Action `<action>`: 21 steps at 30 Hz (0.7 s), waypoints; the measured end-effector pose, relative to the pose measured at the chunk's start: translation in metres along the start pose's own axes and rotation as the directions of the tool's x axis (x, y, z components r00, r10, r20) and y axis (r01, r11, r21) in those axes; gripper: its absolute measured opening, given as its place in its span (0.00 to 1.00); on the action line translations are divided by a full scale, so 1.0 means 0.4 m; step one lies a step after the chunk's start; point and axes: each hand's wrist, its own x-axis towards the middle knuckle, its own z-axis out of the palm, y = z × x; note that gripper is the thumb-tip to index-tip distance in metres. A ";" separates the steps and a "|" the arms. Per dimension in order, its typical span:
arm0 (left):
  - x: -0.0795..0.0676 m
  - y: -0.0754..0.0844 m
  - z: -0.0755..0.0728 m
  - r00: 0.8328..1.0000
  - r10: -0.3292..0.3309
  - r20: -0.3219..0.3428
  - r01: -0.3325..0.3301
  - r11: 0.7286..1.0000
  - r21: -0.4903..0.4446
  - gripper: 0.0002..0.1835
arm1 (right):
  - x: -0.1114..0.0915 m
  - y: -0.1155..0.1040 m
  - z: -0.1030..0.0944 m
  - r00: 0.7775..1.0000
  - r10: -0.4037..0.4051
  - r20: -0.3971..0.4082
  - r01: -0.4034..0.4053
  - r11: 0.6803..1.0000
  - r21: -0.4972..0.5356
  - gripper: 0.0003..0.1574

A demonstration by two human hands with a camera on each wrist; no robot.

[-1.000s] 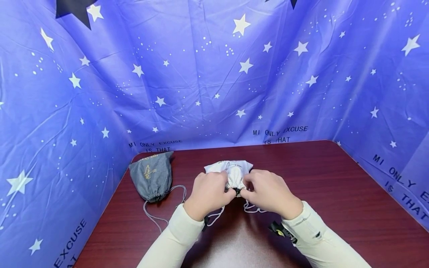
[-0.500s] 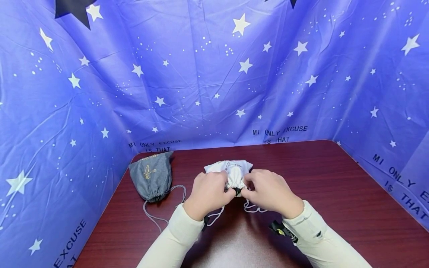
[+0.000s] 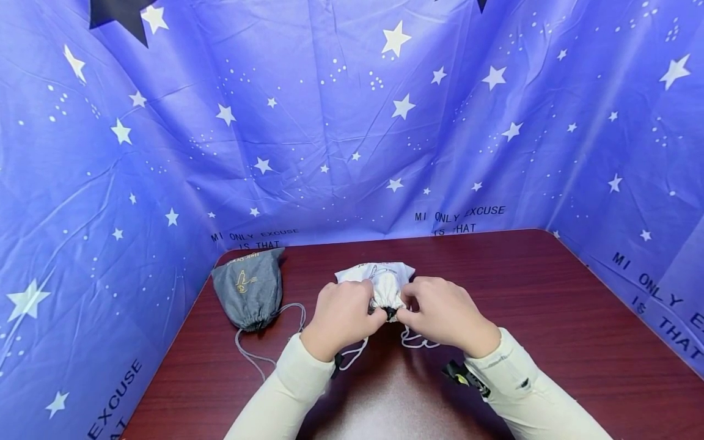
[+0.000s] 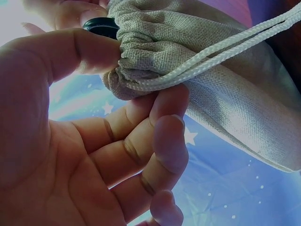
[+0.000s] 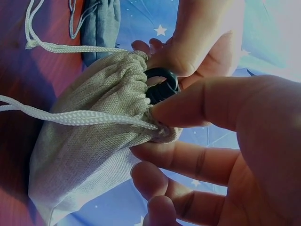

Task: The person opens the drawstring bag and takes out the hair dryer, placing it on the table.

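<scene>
A pale linen drawstring bag (image 3: 387,287) is between my two hands at the middle of the table, its gathered mouth toward me. My left hand (image 3: 343,315) pinches one side of that mouth between thumb and curled fingers. On the opposite side, my right hand (image 3: 442,311) pinches the gathered cloth the same way. Out of the mouth pokes a black loop-shaped end (image 5: 162,82) of something whose rest is hidden inside. White cords (image 4: 221,56) hang from both sides of the mouth. Print on the bag is partly covered by folds.
A grey drawstring bag (image 3: 250,290) with yellow print lies at the table's left, its grey cord (image 3: 255,354) trailing toward me. The dark red wooden table (image 3: 528,287) meets a blue star-patterned curtain (image 3: 330,122) at the back and sides.
</scene>
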 end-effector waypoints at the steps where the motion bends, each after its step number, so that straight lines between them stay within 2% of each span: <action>1: 0.000 0.000 0.000 1.000 0.000 0.000 0.000 1.000 -0.001 0.15 | 0.000 0.000 0.000 1.000 -0.001 0.000 0.001 1.000 0.001 0.15; 21: 0.002 -0.001 -0.004 1.000 -0.013 0.023 0.013 1.000 -0.017 0.15 | -0.003 0.000 -0.013 1.000 -0.003 0.012 0.003 1.000 -0.005 0.14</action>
